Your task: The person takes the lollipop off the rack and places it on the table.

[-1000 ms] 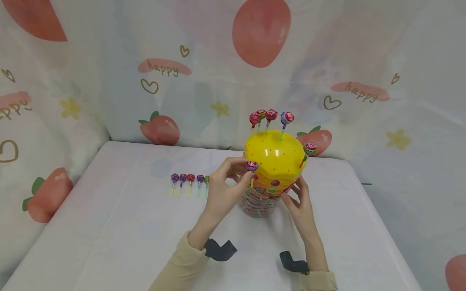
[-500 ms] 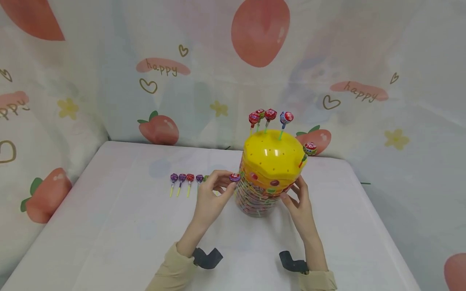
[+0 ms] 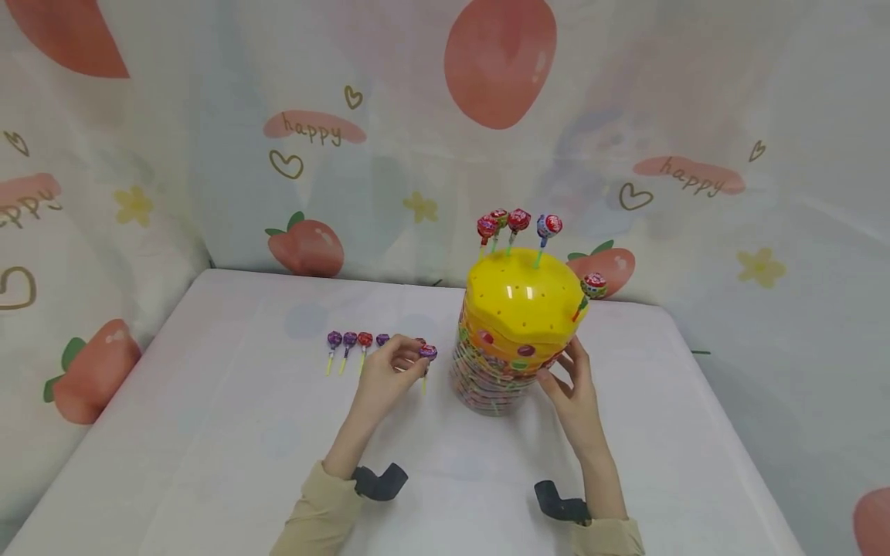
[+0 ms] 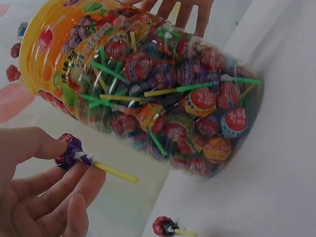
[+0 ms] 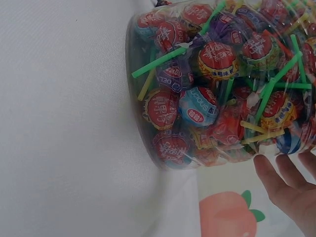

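My left hand [image 3: 385, 374] pinches a purple-wrapped lollipop [image 3: 427, 352] between thumb and fingers, left of the big clear candy jar [image 3: 490, 382]. In the left wrist view this lollipop [image 4: 71, 149] has a yellow stick pointing away from the palm. The jar is full of wrapped lollipops and has a yellow lid [image 3: 521, 297] with small holes. Several lollipops [image 3: 518, 220] stand in the lid along its back and right side. My right hand [image 3: 575, 394] rests against the jar's right side, fingers extended; in the right wrist view its fingertips [image 5: 266, 170] touch the plastic.
Left of the jar, a row of lollipops [image 3: 350, 340] lies on the white-covered table [image 3: 229, 432], partly hidden behind my left hand. A red one [image 4: 164, 226] lies by the jar in the left wrist view. A printed curtain [image 3: 396, 154] hangs behind.
My left hand has drawn back from the jar's lid, moving left and down toward the row with the purple lollipop still pinched. My right hand and the jar stay put.
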### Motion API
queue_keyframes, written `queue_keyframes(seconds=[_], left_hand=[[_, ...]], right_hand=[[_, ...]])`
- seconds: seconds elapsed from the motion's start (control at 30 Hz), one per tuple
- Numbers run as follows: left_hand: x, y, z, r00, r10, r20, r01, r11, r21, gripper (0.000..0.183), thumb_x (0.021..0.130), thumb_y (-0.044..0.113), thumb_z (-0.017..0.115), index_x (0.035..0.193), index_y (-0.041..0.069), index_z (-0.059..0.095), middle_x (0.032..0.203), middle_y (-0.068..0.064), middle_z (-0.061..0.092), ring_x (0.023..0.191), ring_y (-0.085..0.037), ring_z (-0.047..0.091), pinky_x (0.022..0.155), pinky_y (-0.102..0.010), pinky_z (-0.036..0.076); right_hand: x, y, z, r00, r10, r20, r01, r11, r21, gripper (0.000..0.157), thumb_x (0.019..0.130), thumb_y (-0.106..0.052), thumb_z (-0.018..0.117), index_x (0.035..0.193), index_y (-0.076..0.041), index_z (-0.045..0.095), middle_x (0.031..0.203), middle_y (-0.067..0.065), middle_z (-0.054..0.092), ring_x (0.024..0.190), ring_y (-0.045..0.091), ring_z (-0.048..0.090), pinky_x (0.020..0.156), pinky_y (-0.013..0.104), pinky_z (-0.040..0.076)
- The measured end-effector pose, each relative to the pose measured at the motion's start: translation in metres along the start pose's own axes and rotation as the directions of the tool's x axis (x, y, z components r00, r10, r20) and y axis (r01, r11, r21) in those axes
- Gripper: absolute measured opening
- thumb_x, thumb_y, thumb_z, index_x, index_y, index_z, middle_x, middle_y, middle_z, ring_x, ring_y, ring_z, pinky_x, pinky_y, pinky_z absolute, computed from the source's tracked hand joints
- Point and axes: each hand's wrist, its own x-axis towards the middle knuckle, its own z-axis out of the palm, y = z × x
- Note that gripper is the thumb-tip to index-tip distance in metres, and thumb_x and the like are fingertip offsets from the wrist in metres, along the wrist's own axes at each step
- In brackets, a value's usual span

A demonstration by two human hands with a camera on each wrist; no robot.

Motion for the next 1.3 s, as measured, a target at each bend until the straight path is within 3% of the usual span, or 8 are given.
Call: queue_keyframes(seconds=[0.23,0.4,0.53,0.8,1.07,1.3], left_hand=[[0.006,-0.026,-0.001,0.987,-0.150,0.060,0.147,0.988,0.047,0.016,0.082,0.013,0.072,0.095,0.006,0.066,0.086,-0.009,0.072,0.071,-0.014,0.065,0.062,-0.025,0.050],[0.007,-0.039,0.001,0.976,-0.206,0.078,0.197,0.975,0.105,0.016,0.083,0.017,0.072,0.095,0.008,0.066,0.087,-0.007,0.071,0.075,-0.015,0.065,0.063,-0.025,0.049],[0.007,-0.046,0.003,0.973,-0.217,0.079,0.204,0.968,0.149,0.016,0.083,0.019,0.071,0.094,0.008,0.066,0.084,-0.007,0.071,0.072,-0.014,0.065,0.063,-0.025,0.048],[0.006,-0.052,0.004,0.964,-0.247,0.097,0.228,0.958,0.176,0.015,0.085,0.019,0.070,0.091,0.006,0.065,0.077,-0.006,0.069,0.055,-0.009,0.061,0.058,-0.024,0.044],[0.003,-0.053,0.003,0.971,-0.221,0.087,0.185,0.933,0.308,0.015,0.082,0.024,0.073,0.080,0.010,0.066,0.068,-0.001,0.063,0.058,-0.012,0.050,0.053,-0.024,0.038],[0.003,-0.056,0.004,0.971,-0.220,0.090,0.172,0.912,0.373,0.017,0.082,0.025,0.073,0.079,0.011,0.066,0.068,0.000,0.063,0.059,-0.012,0.050,0.054,-0.024,0.037]], right_hand=[[0.000,0.002,-0.001,1.000,0.012,-0.008,-0.012,1.000,-0.008,0.072,0.096,-0.016,0.056,0.153,-0.031,0.014,0.156,0.002,0.023,0.139,0.023,0.029,0.102,0.026,0.035],[-0.001,0.001,0.000,1.000,0.017,-0.005,-0.017,1.000,-0.002,0.072,0.096,-0.016,0.056,0.153,-0.030,0.014,0.156,0.002,0.022,0.139,0.024,0.029,0.105,0.032,0.035],[0.000,0.000,0.001,1.000,0.017,-0.003,-0.017,1.000,0.010,0.072,0.096,-0.016,0.056,0.153,-0.030,0.014,0.156,0.002,0.022,0.140,0.024,0.028,0.108,0.040,0.034],[0.001,0.000,0.001,1.000,0.005,-0.006,-0.005,1.000,0.004,0.072,0.096,-0.015,0.055,0.153,-0.029,0.014,0.156,0.002,0.022,0.139,0.024,0.028,0.104,0.031,0.035],[0.002,0.001,0.001,1.000,0.004,-0.005,-0.004,1.000,0.001,0.072,0.096,-0.015,0.055,0.153,-0.029,0.013,0.156,0.003,0.021,0.139,0.024,0.028,0.107,0.039,0.034],[0.002,0.001,0.002,1.000,-0.001,-0.003,0.001,1.000,-0.001,0.072,0.096,-0.015,0.055,0.153,-0.029,0.013,0.156,0.004,0.021,0.139,0.026,0.028,0.106,0.036,0.035]])
